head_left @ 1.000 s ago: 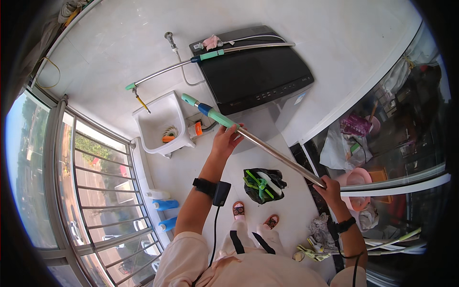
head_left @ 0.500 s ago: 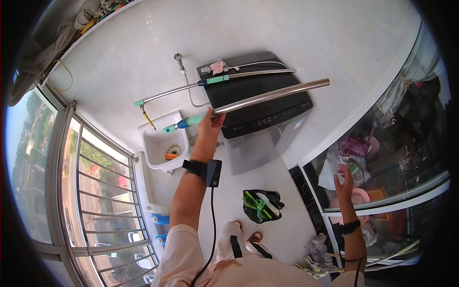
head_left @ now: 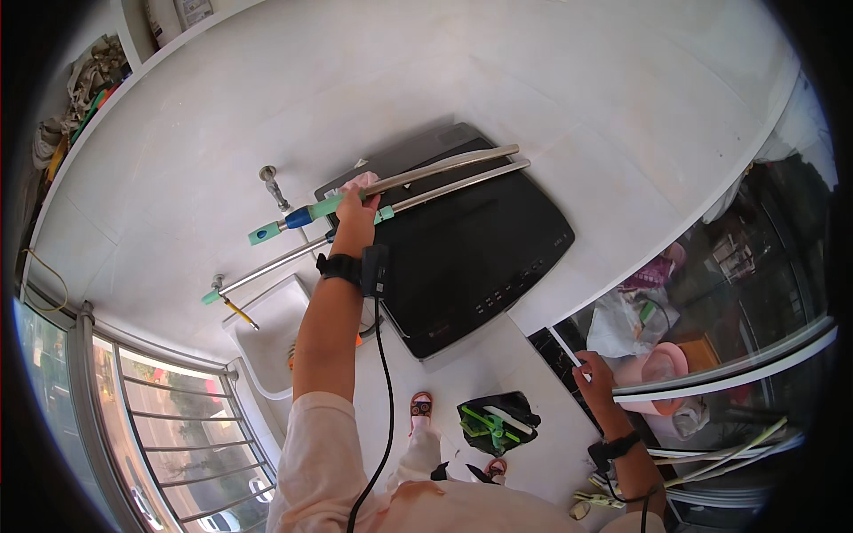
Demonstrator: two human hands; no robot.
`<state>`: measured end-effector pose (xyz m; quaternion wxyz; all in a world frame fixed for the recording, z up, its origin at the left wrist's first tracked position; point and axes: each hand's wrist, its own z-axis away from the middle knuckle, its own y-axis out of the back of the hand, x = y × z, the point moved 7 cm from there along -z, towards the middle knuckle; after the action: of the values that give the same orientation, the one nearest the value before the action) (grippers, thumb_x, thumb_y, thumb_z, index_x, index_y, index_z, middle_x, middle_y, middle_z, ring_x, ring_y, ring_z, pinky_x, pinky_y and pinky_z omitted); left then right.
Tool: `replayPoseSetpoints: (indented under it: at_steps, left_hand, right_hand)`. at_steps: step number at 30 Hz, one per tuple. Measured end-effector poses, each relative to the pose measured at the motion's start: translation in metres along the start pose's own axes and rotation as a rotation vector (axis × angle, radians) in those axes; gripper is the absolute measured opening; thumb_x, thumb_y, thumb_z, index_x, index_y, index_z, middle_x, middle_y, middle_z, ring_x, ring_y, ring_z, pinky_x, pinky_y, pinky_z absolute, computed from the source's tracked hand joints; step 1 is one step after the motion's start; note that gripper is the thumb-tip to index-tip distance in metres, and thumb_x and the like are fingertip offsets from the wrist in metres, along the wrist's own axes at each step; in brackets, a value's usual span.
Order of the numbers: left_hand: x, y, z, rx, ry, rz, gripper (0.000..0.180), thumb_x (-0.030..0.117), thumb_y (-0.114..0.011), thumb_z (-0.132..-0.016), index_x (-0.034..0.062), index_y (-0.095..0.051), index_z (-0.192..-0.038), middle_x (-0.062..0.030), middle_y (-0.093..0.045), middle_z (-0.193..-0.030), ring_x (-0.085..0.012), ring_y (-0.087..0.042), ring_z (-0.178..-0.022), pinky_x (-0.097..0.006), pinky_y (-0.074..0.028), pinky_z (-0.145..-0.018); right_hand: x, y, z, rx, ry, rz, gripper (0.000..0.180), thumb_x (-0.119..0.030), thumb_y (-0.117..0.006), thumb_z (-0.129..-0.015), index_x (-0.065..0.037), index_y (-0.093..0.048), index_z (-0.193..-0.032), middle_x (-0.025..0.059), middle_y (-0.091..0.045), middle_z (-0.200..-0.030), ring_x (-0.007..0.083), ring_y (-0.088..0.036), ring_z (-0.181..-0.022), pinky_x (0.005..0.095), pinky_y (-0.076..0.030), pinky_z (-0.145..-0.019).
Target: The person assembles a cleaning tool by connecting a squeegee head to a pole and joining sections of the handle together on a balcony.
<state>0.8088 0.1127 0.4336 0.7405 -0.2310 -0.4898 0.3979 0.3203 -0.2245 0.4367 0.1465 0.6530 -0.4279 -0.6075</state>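
My left hand [head_left: 355, 209] is closed round the green grip of a long metal pole [head_left: 444, 164] with a blue collar, above the back of a black top-loading washing machine [head_left: 444, 275]. Close beside it runs a second metal pole [head_left: 275, 264] with green fittings and a yellow hook at its left end. It reaches from over the sink across the washer lid. A pink cloth [head_left: 362, 179] shows partly behind my left hand. My right hand [head_left: 595, 377] is closed at the white edge of the glass door frame [head_left: 565, 346].
A white sink [head_left: 253, 333] stands left of the washer, below a wall tap [head_left: 274, 188]. A black bag [head_left: 499, 422] with green and white pieces lies near my feet. Behind the glass are a pink basin [head_left: 662, 362] and bags. A barred window [head_left: 191, 435] is at left.
My left hand has carried the pole back and left, alongside the other pole. My right hand has moved left and down from open air to the door frame and closed. The view has shifted.
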Motion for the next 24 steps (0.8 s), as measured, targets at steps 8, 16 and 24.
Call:
replayPoseSetpoints:
  at_steps: [8, 16, 24]
  left_hand:
    - [-0.025, 0.007, -0.076, 0.064, 0.196, 0.019, 0.036, 0.013, -0.052, -0.088, 0.0092, -0.039, -0.121, -0.0147, -0.043, -0.121, -0.0332, -0.045, -0.113, -0.053, -0.044, -0.091]
    - [-0.035, 0.014, -0.092, 0.06, 0.21, -0.022, 0.041, 0.017, -0.062, -0.083, 0.0032, -0.043, -0.116, -0.0165, -0.046, -0.116, -0.0316, -0.048, -0.108, -0.049, -0.045, -0.091]
    - [-0.051, 0.012, -0.068, 0.292, 0.547, 0.132, 0.034, 0.007, -0.048, -0.088, -0.0036, -0.039, -0.118, -0.0283, -0.042, -0.121, -0.0393, -0.045, -0.114, -0.05, -0.043, -0.095]
  right_hand:
    - [-0.059, -0.061, -0.104, -0.039, -0.009, -0.073, 0.028, 0.001, -0.062, -0.075, -0.001, -0.055, -0.102, 0.0124, -0.057, -0.095, 0.0198, -0.06, -0.068, 0.0272, -0.05, -0.061]
    - [-0.09, -0.094, -0.175, -0.031, 0.077, -0.037, 0.027, 0.001, -0.062, -0.075, -0.003, -0.056, -0.101, 0.011, -0.057, -0.092, 0.0205, -0.06, -0.066, 0.027, -0.048, -0.062]
    - [-0.098, -0.13, -0.235, -0.137, 0.088, -0.019, 0.026, -0.004, -0.062, -0.076, -0.004, -0.057, -0.101, 0.0096, -0.057, -0.092, 0.0209, -0.06, -0.064, 0.0291, -0.047, -0.061]
